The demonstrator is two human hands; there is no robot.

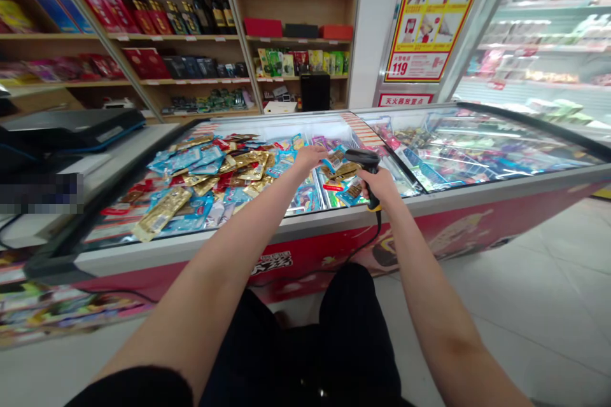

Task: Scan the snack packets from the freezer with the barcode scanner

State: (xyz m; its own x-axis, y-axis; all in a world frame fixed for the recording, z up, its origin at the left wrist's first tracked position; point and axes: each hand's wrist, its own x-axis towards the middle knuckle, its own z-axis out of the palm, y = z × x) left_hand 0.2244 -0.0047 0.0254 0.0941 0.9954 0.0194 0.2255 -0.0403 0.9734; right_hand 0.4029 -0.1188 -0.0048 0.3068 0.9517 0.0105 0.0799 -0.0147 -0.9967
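In my right hand (377,186) is a black barcode scanner (363,158), gripped by its handle, its head pointing left over the freezer's glass top. My left hand (311,158) is just left of the scanner head, its fingers on a small blue packet (334,158). Beneath and between the hands are a few gold and blue packets (352,192) on the glass. A wide heap of gold, blue and red packets (210,165) spreads over the glass to the left. The scanner's cable hangs down the freezer front.
The chest freezer (420,208) runs across the view. A counter (157,135) with dark equipment (90,130) stands at the left. Stocked shelves (186,37) rise behind, a poster (429,13) hangs beside them, and a lit refrigerated display (548,63) is at the right.
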